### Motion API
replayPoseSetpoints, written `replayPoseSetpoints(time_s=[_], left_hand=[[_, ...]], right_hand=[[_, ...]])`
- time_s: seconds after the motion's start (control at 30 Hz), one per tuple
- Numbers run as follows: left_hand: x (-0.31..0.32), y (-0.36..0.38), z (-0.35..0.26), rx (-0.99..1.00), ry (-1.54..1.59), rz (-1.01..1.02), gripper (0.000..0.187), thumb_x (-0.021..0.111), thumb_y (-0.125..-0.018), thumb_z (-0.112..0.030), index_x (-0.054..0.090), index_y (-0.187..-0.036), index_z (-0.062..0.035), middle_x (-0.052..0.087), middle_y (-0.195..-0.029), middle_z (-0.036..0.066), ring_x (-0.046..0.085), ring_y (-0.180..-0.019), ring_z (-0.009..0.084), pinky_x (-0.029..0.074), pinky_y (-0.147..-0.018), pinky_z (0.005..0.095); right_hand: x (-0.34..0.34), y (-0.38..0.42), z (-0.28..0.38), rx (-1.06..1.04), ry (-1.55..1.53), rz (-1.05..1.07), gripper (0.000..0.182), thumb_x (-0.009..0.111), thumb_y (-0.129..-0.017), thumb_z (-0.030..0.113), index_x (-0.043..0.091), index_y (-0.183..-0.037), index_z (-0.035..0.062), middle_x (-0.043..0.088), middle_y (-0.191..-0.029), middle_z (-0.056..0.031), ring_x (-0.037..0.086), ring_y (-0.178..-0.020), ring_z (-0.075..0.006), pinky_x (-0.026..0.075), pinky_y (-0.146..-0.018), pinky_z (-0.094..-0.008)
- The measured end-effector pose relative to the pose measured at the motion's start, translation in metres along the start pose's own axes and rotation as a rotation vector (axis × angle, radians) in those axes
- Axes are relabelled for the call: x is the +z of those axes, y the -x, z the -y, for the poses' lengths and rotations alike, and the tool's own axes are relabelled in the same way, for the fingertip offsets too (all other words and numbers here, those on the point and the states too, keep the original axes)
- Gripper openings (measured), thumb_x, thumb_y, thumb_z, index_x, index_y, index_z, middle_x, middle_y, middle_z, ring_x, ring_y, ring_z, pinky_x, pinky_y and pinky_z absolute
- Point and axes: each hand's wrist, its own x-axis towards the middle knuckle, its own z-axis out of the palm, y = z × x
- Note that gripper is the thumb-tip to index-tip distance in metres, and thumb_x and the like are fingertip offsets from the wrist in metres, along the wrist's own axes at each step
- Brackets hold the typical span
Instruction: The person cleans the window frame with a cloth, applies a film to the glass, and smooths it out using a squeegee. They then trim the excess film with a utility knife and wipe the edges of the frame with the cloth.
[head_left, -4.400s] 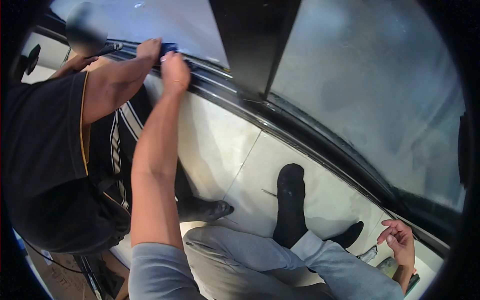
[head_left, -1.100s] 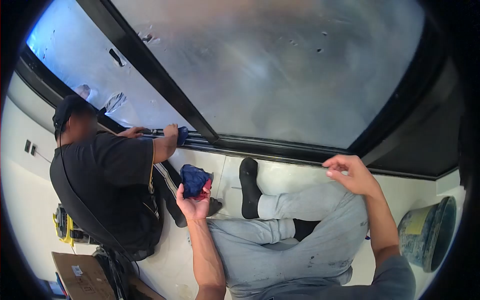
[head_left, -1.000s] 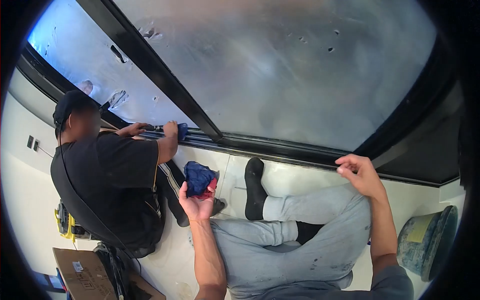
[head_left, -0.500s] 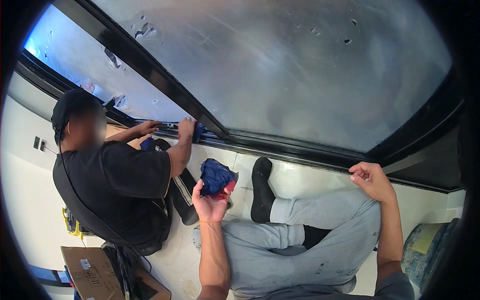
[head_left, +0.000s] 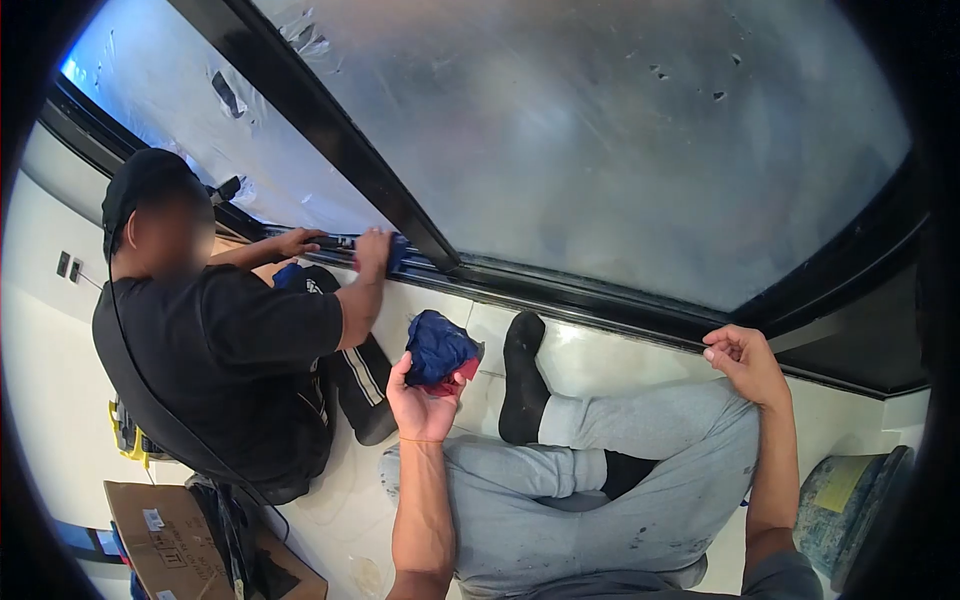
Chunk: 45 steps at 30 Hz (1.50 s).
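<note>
1. Head view: my left hand (head_left: 420, 400) clutches a bunched blue-and-red rag (head_left: 438, 347), raised just short of the black window track (head_left: 560, 290).
2. My right hand (head_left: 745, 362) rests half-curled near the track, grasping nothing.
3. Step, as I judge it: wiping the track; next the rag must reach it.
4. A co-worker's hand (head_left: 372, 250) occupies the track's left stretch; the stretch beyond my sock (head_left: 522, 375) lies free.
</note>
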Motion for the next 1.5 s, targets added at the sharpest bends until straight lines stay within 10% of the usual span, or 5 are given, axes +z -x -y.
replayPoseSetpoints(time_s=[1.5], left_hand=[[0.0003,-0.0035,-0.0006,-0.026,0.000,-0.013,0.047,0.062,-0.088,-0.036,0.058,-0.127,-0.0107,0.062,-0.126,0.008,0.059,-0.111,0.0274,0.050,-0.076,0.0395]], right_hand=[[0.0015,-0.0020,0.0050,0.053,0.047,0.027,0.019,0.073,-0.088,0.011,0.069,-0.098,-0.0038,0.065,-0.076,-0.0015,0.056,-0.068,-0.0071,0.047,-0.062,-0.0250]])
